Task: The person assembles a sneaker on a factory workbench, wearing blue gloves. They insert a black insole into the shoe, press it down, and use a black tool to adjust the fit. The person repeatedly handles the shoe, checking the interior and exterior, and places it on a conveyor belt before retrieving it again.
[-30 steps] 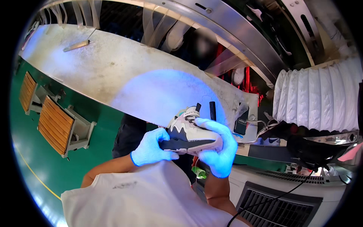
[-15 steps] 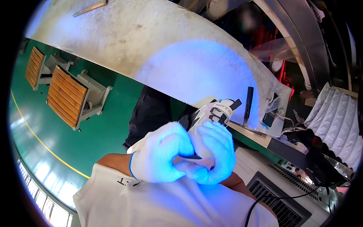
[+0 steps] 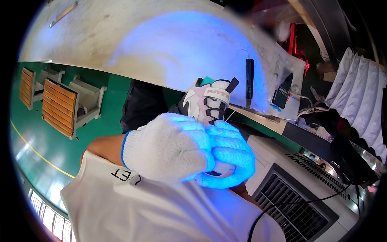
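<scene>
white-gloved left hand (image 3: 171, 149), back upward, across shoe (image 3: 198, 103), right hand (image 3: 231, 155) around toe (image 3: 224, 170)

Pale capital letters run across the strap (image 3: 219, 94) of the shoe (image 3: 197, 100). Dark letters mark the white shirt (image 3: 161, 209). The black oblong object (image 3: 281, 99) bears tiny print.

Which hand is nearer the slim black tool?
Right: the white-gloved right hand is below the slim black tool in the picture; the white-gloved left hand, farther left.

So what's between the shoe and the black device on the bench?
Head view: a slim black tool lies on the bench between shoe and device.
</scene>
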Available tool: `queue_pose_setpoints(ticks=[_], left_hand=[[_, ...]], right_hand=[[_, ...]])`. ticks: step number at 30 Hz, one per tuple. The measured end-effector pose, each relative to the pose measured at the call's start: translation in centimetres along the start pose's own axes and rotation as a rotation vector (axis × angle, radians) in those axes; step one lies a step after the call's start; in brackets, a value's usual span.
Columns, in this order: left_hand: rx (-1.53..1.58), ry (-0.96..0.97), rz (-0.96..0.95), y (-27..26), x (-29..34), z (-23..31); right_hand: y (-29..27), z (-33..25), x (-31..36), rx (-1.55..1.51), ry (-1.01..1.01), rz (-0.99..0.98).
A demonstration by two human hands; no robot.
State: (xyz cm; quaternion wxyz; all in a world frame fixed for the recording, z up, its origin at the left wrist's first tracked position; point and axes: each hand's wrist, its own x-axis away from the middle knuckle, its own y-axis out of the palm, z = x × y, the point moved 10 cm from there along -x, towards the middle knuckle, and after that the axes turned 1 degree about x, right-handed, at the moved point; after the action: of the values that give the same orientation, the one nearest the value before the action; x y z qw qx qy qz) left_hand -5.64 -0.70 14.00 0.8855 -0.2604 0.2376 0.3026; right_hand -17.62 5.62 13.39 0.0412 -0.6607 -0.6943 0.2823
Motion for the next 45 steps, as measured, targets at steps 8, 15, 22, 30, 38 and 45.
queue_pose_setpoints(ticks=[8,15,22,30,38,45], left_hand=[[0.077,-0.281,-0.084,3.1,-0.7,-2.9],[0.214,-0.305,-0.048,3.7,-1.0,-3.4],[0.205,-0.191,0.018,3.8,-0.7,-3.5],[0.254,-0.174,0.014,1.5,-0.6,-4.0],[0.235,-0.556,0.134,1.5,9.3,-11.2],[0.123,-0.075,0.329,-0.3,4.2,-5.8]], right_hand=[[-2.6,1.1,1.7,-0.159,-0.135,0.141],[-3.2,1.8,3.1,-0.203,-0.039,0.249],[-2.6,1.8,3.3,-0.214,0.015,0.232],[-1.3,-0.6,-0.1,-0.049,0.049,0.107],[-0.1,-0.5,-1.8,0.062,0.208,-0.009],[0.2,-1.2,-3.8,0.22,0.16,-0.122]])
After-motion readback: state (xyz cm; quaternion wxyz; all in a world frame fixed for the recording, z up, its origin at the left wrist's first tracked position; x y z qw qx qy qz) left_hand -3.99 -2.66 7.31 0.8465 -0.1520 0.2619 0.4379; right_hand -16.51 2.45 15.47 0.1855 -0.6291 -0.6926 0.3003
